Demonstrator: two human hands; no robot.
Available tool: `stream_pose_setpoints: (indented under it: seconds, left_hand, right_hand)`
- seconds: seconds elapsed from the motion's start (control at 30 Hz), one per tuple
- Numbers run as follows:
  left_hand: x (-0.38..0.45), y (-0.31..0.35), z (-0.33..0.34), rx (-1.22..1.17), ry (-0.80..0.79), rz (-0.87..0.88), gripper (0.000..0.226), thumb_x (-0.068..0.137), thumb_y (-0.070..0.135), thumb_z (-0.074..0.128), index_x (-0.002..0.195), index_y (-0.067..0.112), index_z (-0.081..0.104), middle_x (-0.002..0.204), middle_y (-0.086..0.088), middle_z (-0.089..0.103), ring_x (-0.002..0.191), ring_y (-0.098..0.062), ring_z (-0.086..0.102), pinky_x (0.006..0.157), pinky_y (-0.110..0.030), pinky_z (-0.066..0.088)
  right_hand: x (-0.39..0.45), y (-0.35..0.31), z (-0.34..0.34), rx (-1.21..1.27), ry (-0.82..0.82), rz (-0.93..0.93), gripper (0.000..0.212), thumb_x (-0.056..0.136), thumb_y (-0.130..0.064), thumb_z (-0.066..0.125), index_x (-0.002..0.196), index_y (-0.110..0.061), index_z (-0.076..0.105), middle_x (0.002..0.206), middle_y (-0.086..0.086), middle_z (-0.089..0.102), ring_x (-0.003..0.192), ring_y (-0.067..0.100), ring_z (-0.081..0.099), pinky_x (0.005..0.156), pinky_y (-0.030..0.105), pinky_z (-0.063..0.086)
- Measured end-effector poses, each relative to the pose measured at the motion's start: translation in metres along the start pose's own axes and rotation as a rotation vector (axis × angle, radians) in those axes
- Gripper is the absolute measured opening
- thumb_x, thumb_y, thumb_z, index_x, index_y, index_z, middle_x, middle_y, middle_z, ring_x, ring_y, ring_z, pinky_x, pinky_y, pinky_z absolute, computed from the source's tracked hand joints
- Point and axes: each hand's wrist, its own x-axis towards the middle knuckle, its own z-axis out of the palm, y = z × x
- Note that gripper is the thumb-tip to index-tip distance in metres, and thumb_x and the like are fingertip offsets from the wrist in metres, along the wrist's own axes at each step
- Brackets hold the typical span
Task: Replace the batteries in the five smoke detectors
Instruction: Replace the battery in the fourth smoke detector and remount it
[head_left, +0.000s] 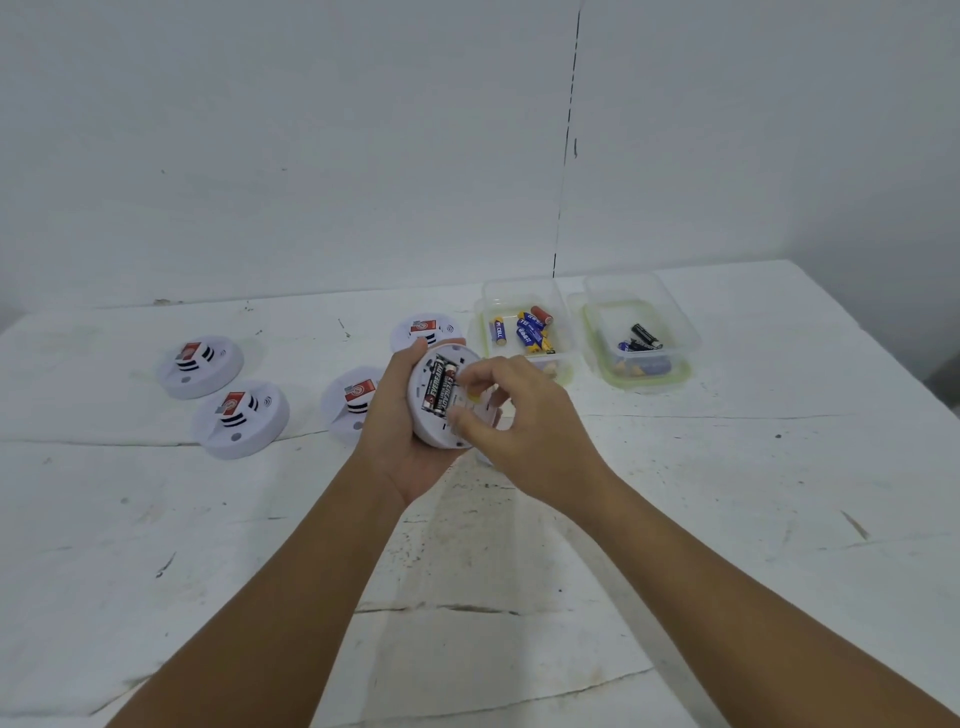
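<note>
Head camera looks down on a scuffed white table (675, 519). Going left to right: two smoke detectors (200, 366) (240, 418) lie face up near the far left, a third (353, 402) sits just behind the left wrist, and a fourth (428, 330) peeks out beyond the fingers. The left hand (400, 431) cups the fifth detector (441, 400), turned back-side up, its fingers curled round the rim. Two black batteries (441, 387) sit in the open compartment. The right hand (519, 415) hovers over it with thumb and forefinger closed to a narrow pinch at the bay; whether they hold anything I cannot tell. Further right stand two clear tubs: one (522, 332) with blue, yellow and red cells, the other (641, 338) with dark ones.

I'd judge this detector is mid-swap. The next move likely calls for prying a cell free without letting it spring out, and dropping it in the proper tub.
</note>
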Motion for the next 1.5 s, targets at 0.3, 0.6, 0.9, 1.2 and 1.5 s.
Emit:
stream_pose_setpoints:
  seconds: [0.3, 0.6, 0.9, 1.2, 1.5]
  left_hand:
    - [-0.001, -0.003, 0.001, -0.008, -0.030, 0.005, 0.039, 0.098, 0.045, 0.056, 0.122, 0.017, 0.068, 0.107, -0.010, 0.072, 0.093, -0.026, 0.072, 0.081, -0.039, 0.060]
    - [-0.004, -0.007, -0.002, 0.057, -0.058, 0.002, 0.036, 0.095, 0.045, 0.057, 0.107, 0.014, 0.072, 0.100, -0.009, 0.069, 0.094, -0.025, 0.065, 0.071, -0.036, 0.058]
    - [-0.011, -0.012, -0.002, 0.054, -0.051, 0.011, 0.043, 0.104, 0.046, 0.049, 0.101, 0.014, 0.077, 0.099, -0.010, 0.073, 0.088, -0.023, 0.073, 0.072, -0.036, 0.059]
    - [-0.014, -0.010, 0.002, 0.106, -0.027, 0.003, 0.041, 0.101, 0.048, 0.055, 0.114, 0.014, 0.073, 0.108, -0.012, 0.072, 0.102, -0.027, 0.071, 0.084, -0.041, 0.057]
    - [-0.016, -0.015, 0.003, 0.065, -0.005, 0.030, 0.042, 0.103, 0.047, 0.051, 0.107, 0.013, 0.075, 0.101, -0.013, 0.076, 0.088, -0.026, 0.076, 0.072, -0.035, 0.062]
  right_hand:
    - [0.000, -0.001, 0.002, 0.042, -0.015, 0.061, 0.037, 0.088, -0.031, 0.082, 0.121, -0.026, 0.066, 0.103, -0.010, 0.062, 0.090, 0.008, 0.061, 0.079, 0.017, 0.048]
    - [0.008, -0.007, -0.006, -0.038, -0.123, 0.045, 0.040, 0.079, -0.030, 0.087, 0.112, -0.021, 0.065, 0.100, -0.007, 0.065, 0.092, 0.009, 0.062, 0.082, 0.032, 0.054]
    - [0.001, -0.011, -0.004, 0.077, -0.152, 0.082, 0.037, 0.081, -0.022, 0.085, 0.105, -0.020, 0.057, 0.100, -0.006, 0.063, 0.088, 0.011, 0.060, 0.074, 0.023, 0.052]
    - [-0.004, -0.017, 0.001, 0.228, 0.035, 0.175, 0.021, 0.094, -0.025, 0.077, 0.103, -0.021, 0.058, 0.093, -0.005, 0.068, 0.083, 0.011, 0.065, 0.078, 0.033, 0.056]
    - [-0.009, -0.016, 0.012, 0.379, 0.090, 0.306, 0.020, 0.092, -0.021, 0.078, 0.108, -0.021, 0.065, 0.091, -0.006, 0.070, 0.085, 0.010, 0.067, 0.082, 0.036, 0.060]
